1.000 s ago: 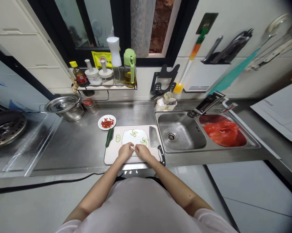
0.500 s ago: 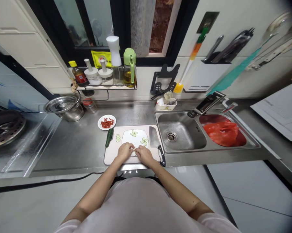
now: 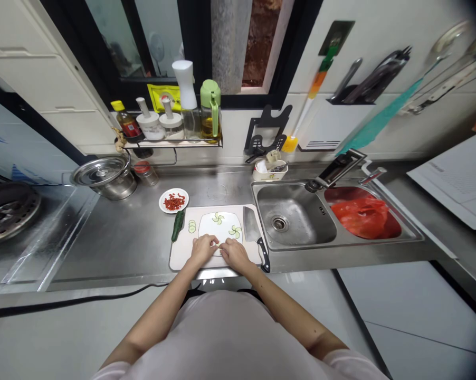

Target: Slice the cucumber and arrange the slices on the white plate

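A white plate (image 3: 222,224) lies on the pale cutting board (image 3: 186,253). Two pinwheels of cut cucumber slices, a far one (image 3: 218,218) and a right one (image 3: 235,231), decorate it. At the plate's near edge, my left hand (image 3: 203,249) and my right hand (image 3: 234,253) meet with fingertips pinched around a small pale-green cucumber slice (image 3: 218,246), mostly hidden by the fingers. Loose cucumber slices (image 3: 192,226) rest on the board to the left, beside a dark green cucumber piece (image 3: 178,226). A kitchen knife (image 3: 254,227) lies along the board's right side.
A small white dish of chopped red bits (image 3: 174,201) sits behind the board. To the right is a double sink (image 3: 297,216) with a red plastic bag (image 3: 362,215). A lidded steel pot (image 3: 117,182) stands back left, and a seasoning rack (image 3: 174,142) hangs below the window.
The fingers shift very slightly at the plate's near edge, still pinched together. The pinwheels, knife and loose slices keep their places; the view tilts a little.
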